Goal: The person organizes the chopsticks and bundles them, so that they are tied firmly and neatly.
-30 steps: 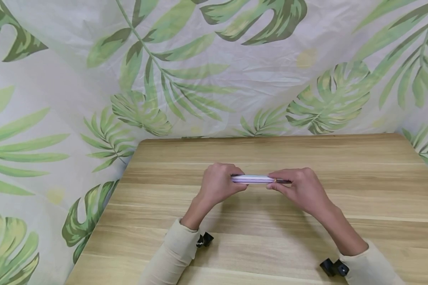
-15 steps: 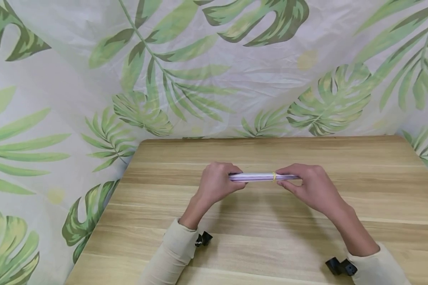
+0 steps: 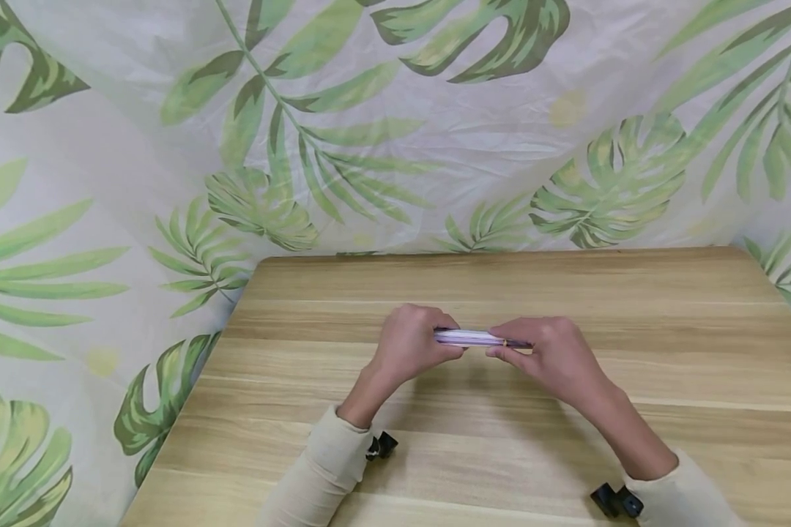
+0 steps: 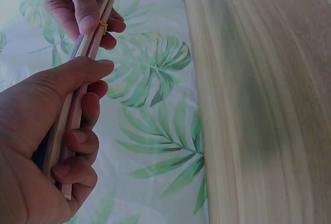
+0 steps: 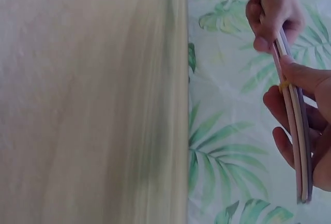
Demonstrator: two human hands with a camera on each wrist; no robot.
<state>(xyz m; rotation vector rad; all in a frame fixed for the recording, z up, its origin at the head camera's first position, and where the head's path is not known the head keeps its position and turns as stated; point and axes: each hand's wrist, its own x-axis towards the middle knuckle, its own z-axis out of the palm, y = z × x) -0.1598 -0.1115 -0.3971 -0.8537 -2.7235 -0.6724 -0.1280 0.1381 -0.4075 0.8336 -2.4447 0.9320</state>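
Observation:
A bundle of long thin sticks [image 3: 469, 337], white, pink and dark purple, is held level above the wooden table. Their exact kind cannot be told. Curled round its left end is my left hand [image 3: 411, 344], thumb along one side in the left wrist view. My right hand [image 3: 560, 359] pinches the bundle beside a thin yellow elastic band [image 5: 284, 85], which wraps round the sticks. The right thumb and fingertips lie at this band, and the bundle's free end [image 5: 304, 182] runs down past the right palm. The palms hide part of the sticks.
The wooden table [image 3: 474, 454] spreads beneath both hands. Behind and to the left hangs a leaf-patterned cloth [image 3: 369, 146]. Black wrist-worn devices [image 3: 382, 444] sit by the cream sleeves [image 3: 336, 454].
My right hand shifted right of the yellow band half a second ago, then came back left over it. Both hands and the bundle are now slightly lower in the head view.

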